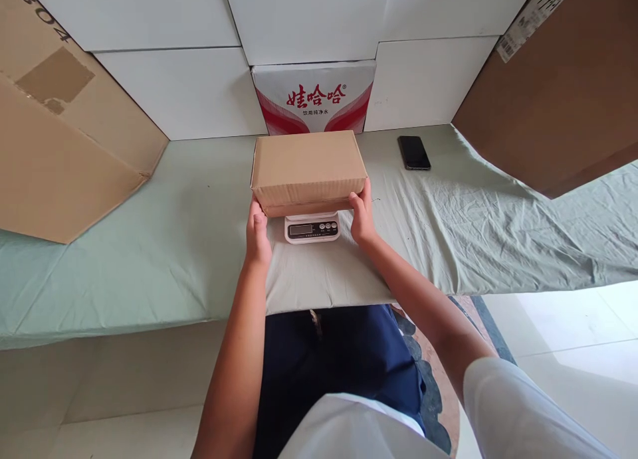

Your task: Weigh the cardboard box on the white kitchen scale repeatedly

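Note:
A brown cardboard box is over a small white kitchen scale, covering most of it. Only the scale's front, with its display and round buttons, shows. My left hand grips the box at its near left corner, thumb toward the front. On the opposite side, my right hand is closed on the near right corner, its thumb against the front face. The fingers behind the box's sides are partly hidden. Whether the box rests on the scale or is held just above it, I cannot tell.
A black phone lies on the green cloth to the right. Large cardboard panels stand at the left and right. White boards and a red-and-white carton form the back. The table's front edge is close to my body.

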`<state>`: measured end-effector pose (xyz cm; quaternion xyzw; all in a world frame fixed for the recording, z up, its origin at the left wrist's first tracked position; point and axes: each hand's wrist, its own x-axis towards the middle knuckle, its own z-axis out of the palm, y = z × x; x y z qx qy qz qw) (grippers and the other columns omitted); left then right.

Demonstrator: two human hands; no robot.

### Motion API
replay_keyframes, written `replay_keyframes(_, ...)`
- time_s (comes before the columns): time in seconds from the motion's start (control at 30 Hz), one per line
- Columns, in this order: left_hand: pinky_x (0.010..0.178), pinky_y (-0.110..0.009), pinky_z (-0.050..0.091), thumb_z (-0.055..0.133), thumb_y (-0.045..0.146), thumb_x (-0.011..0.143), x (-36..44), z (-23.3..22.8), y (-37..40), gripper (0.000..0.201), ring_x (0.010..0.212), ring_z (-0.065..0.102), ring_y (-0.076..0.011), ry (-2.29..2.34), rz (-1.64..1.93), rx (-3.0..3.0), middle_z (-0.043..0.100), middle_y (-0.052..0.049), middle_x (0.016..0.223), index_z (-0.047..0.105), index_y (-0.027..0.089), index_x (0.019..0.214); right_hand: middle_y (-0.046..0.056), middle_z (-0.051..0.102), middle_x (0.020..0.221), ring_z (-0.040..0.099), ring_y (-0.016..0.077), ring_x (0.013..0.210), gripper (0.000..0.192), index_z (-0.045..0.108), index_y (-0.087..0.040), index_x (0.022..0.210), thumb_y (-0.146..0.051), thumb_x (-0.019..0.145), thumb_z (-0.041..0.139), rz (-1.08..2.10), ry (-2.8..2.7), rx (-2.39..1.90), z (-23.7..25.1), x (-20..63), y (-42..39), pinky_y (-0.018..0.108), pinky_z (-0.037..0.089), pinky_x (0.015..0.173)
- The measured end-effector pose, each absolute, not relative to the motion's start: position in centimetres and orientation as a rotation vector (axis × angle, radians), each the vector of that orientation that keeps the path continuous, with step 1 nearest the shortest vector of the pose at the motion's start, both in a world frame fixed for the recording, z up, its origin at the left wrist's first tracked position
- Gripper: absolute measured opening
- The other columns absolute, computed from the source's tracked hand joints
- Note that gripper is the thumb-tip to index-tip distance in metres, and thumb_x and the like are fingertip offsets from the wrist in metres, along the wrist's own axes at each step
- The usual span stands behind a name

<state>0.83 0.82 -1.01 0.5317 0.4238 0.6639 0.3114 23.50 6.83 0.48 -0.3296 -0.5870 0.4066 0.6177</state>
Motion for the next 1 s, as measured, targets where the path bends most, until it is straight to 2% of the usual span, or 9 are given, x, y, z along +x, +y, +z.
replay_keyframes(0.1,0.133,-0.043,0.024,0.036,0.081,0.090,0.4,-1.1,0.9,0.085,0.162,0.026,-0.0270,1.164,1.801,1.348,0.034,-0.008,0.171,0.042,0.029,0.157,-0.002,0.027,0.171,0.019,0.0254,0.165,0.069,0.028,-0.040,0.153,-0.065,0.090,0.043,0.880,-1.286,-0.838,0.2,24.0,7.6,0.056,0.017,0.136)
replay_keyframes(0.17,0.134,-0.041,0.019,0.033,0.082,0.090,-0.1,-1.2,1.0,0.085,0.164,0.018,-0.0241,1.217,1.842,1.282,0.027,-0.005,0.174,0.039,0.031,0.158,-0.002,0.021,0.173,0.014,0.0232,0.166,0.069,0.022,-0.040,0.155,-0.064,0.092,0.037,0.873,-1.167,-0.880,-0.2,24.6,8.5,0.058,0.014,0.137)
replay_keyframes(0.3,0.135,-0.039,0.017,0.029,0.080,0.092,-0.9,-1.5,1.5,0.084,0.164,0.015,-0.0208,1.276,1.910,1.174,0.022,-0.004,0.176,0.037,0.030,0.159,0.002,0.021,0.172,0.016,0.0225,0.166,0.070,0.019,-0.036,0.155,-0.062,0.091,0.029,0.929,-0.994,-0.929,-1.3,25.9,10.8,0.059,0.011,0.137)
replay_keyframes(0.47,0.136,-0.042,0.017,0.030,0.081,0.091,-1.2,-2.0,2.9,0.087,0.164,0.018,-0.0217,1.307,1.935,1.039,0.023,-0.007,0.175,0.038,0.027,0.158,0.006,0.022,0.171,0.017,0.0244,0.166,0.076,0.019,-0.032,0.156,-0.065,0.089,0.030,0.922,-1.020,-0.992,-2.8,26.3,12.5,0.061,0.015,0.135)
replay_keyframes(0.7,0.134,-0.042,0.025,0.035,0.091,0.081,-1.4,-3.0,4.5,0.100,0.162,0.024,-0.0249,1.256,1.893,1.147,0.027,-0.008,0.174,0.041,0.028,0.157,0.006,0.026,0.171,0.020,0.0228,0.165,0.070,0.026,-0.031,0.149,-0.061,0.087,0.038,0.985,-0.958,-0.932,-2.6,25.8,12.3,0.058,0.012,0.136)
replay_keyframes(1.0,0.135,-0.042,0.023,0.034,0.088,0.085,-1.6,-3.0,4.3,0.094,0.163,0.019,-0.0241,1.244,1.881,1.159,0.027,-0.006,0.174,0.040,0.028,0.157,0.007,0.027,0.169,0.023,0.0233,0.164,0.068,0.028,-0.031,0.148,-0.063,0.088,0.034,0.972,-0.994,-0.954,-2.7,25.8,12.5,0.058,0.016,0.136)
